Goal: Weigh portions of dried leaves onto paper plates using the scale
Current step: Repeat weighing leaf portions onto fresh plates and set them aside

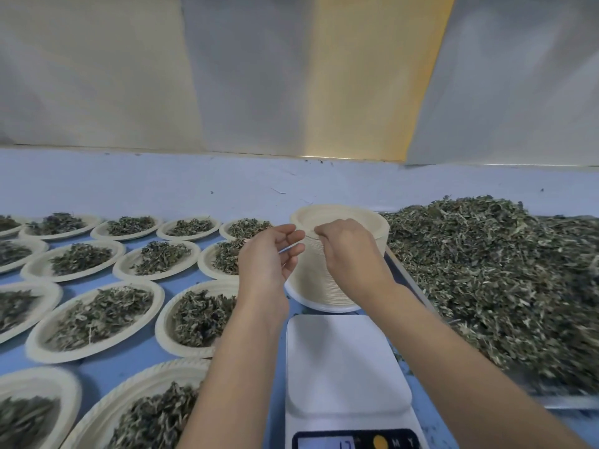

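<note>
The scale's display [353, 442] is being cut off by the near edge of the view, and its digits are too blurred to read. The scale [346, 358] itself is sitting near the centre on the blue table [227, 189], its white platform bare. The left forearm is covering parts of two filled plates [35, 338], and several plates at the far left and near left are running out of the picture. The heap of dried leaves [486, 270] is lying on a tray [570, 404] at the right, smeared by blur towards the near right corner and cut by the right edge.

Just beyond the scale, the stack of paper plates [319, 283] is standing upright, between the filled plates and the tray, partly hidden behind both hands.

The left hand [270, 257] is hovering at the stack's left side, palm turned to the right, its fingers [296, 236] loosely bent and spread apart, gripping nothing; one fingertip is lying at or just beside the stack's upper rim. The right hand [350, 251] is arching over the near edge of the top plate [343, 212], back of the hand up, with its fingertips bunched together at the rim. The hand itself is hiding the contact, so whether it is actually pinching the plate cannot be told.
</note>
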A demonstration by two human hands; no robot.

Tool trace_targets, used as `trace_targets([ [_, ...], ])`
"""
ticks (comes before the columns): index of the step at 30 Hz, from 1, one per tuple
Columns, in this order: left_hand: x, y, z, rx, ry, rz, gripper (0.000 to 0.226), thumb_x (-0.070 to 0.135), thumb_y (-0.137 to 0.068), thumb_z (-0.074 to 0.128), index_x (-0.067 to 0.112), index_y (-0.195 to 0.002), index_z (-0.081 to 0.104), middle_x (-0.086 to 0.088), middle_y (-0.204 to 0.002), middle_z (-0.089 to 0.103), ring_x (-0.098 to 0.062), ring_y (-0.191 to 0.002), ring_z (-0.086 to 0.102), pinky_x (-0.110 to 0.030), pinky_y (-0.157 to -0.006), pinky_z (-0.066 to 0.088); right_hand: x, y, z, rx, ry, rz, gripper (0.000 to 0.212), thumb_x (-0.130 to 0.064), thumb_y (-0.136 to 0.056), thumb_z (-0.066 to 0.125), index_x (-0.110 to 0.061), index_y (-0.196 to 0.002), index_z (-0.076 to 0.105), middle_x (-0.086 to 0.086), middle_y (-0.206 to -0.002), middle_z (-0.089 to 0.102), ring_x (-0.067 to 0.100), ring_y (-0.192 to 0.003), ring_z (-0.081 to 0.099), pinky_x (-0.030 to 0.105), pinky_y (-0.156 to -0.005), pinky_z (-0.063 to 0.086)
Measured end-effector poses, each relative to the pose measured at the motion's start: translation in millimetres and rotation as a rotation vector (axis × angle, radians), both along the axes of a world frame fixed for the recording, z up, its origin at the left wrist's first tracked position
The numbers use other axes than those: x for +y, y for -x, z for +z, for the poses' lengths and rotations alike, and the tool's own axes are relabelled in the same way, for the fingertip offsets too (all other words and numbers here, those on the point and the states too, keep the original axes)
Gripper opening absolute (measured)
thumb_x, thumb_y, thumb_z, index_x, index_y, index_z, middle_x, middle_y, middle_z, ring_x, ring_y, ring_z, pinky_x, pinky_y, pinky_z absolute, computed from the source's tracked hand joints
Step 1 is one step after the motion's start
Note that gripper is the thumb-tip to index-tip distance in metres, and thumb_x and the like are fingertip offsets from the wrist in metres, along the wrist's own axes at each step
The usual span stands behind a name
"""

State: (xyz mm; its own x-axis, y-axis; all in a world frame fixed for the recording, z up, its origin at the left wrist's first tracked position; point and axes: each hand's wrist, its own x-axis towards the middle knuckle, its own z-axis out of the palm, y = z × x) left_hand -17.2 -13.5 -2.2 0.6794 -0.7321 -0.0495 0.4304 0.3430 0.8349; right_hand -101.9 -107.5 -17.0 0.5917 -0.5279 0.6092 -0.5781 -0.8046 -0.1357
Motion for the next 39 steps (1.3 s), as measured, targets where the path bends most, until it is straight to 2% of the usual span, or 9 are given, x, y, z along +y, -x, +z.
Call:
trace_targets([
  [4,-2,-3,-3,-0.012,-0.026,0.039,0.021,0.004,-0.091,0.044,0.011,-0.084,0.063,0.004,-0.065,0.070,-0.006,-0.051,0.061,-0.015,-0.053,0.048,2,0,-4,-0.072,0.035,0.016,0.033,0.003,-0.093,0.044,-0.004,-0.121,0.061,0.013,-0.111,0.064,0.030,-0.105,0.051,0.032,-0.087,0.036],
  [11,-2,2,-7,-0.202,-0.112,-0.054,0.016,0.017,-0.095,0.052,0.013,-0.083,0.062,-0.002,-0.083,0.070,-0.010,-0.063,0.067,-0.023,-0.064,0.053,36,7,-2,-0.263,0.205,0.152,0.024,0.012,-0.073,0.060,0.007,-0.095,0.070,0.017,-0.084,0.069,0.035,-0.078,0.064,0.034,-0.064,0.051],
  [17,9,2,-7,-0.367,-0.142,0.112,0.026,0.022,-0.089,0.064,0.010,-0.066,0.059,0.005,-0.051,0.061,-0.005,-0.044,0.057,-0.025,-0.058,0.049,58,16,-11,-0.244,0.277,0.215,0.023,0.005,-0.080,0.056,-0.003,-0.097,0.071,0.008,-0.085,0.070,0.028,-0.075,0.062,0.036,-0.078,0.052],
  [20,14,1,-5,-0.424,-0.201,0.116,0.028,0.018,-0.087,0.066,0.007,-0.063,0.057,0.005,-0.042,0.053,-0.008,-0.037,0.044,-0.025,-0.056,0.043,62,21,-14,-0.299,0.267,0.154,0.017,-0.009,-0.081,0.061,-0.010,-0.093,0.074,0.001,-0.084,0.073,0.023,-0.081,0.067,0.039,-0.098,0.044],
  [23,20,-1,-3,-0.502,-0.256,0.107,0.023,0.019,-0.086,0.065,0.004,-0.069,0.063,0.007,-0.040,0.052,-0.009,-0.039,0.044,-0.025,-0.060,0.042,60,32,-11,-0.349,0.107,0.080,0.025,-0.023,-0.088,0.060,-0.009,-0.105,0.072,0.003,-0.112,0.070,0.023,-0.108,0.061,0.040,-0.109,0.032],
  [28,32,-2,-1,-0.670,-0.337,0.090,0.009,0.017,-0.086,0.064,0.012,-0.080,0.069,0.008,-0.044,0.057,-0.009,-0.050,0.055,-0.024,-0.055,0.037,47,57,2,-0.585,-0.231,-0.049,0.047,-0.019,-0.097,0.049,-0.011,-0.143,0.040,0.004,-0.155,0.028,0.014,-0.140,0.017,0.023,-0.112,0.010],
  [33,43,4,0,-0.710,-0.337,0.006,0.040,0.008,-0.085,0.063,0.020,-0.123,0.060,-0.004,-0.071,0.067,-0.006,-0.042,0.056,-0.012,-0.039,0.036,42,81,7,-0.847,-0.535,-0.074,0.039,-0.012,-0.095,0.049,-0.016,-0.134,0.053,-0.006,-0.126,0.060,0.010,-0.115,0.055,0.031,-0.102,0.041],
  [36,50,2,-1,-0.721,-0.365,0.027,0.023,0.012,-0.084,0.066,0.016,-0.107,0.068,-0.003,-0.088,0.069,-0.008,-0.040,0.058,-0.011,-0.036,0.034,41,90,2,-0.921,-0.641,-0.099,0.026,-0.015,-0.090,0.059,-0.020,-0.115,0.066,-0.013,-0.097,0.066,0.004,-0.090,0.063,0.031,-0.085,0.052],
  [39,55,-1,-1,-0.733,-0.390,0.019,0.003,0.015,-0.081,0.072,0.018,-0.082,0.073,0.002,-0.077,0.070,-0.009,-0.040,0.058,-0.019,-0.041,0.033,37,97,-6,-0.913,-0.763,-0.111,0.015,-0.018,-0.085,0.065,-0.023,-0.099,0.069,-0.004,-0.089,0.068,0.015,-0.085,0.066,0.037,-0.080,0.055],
])
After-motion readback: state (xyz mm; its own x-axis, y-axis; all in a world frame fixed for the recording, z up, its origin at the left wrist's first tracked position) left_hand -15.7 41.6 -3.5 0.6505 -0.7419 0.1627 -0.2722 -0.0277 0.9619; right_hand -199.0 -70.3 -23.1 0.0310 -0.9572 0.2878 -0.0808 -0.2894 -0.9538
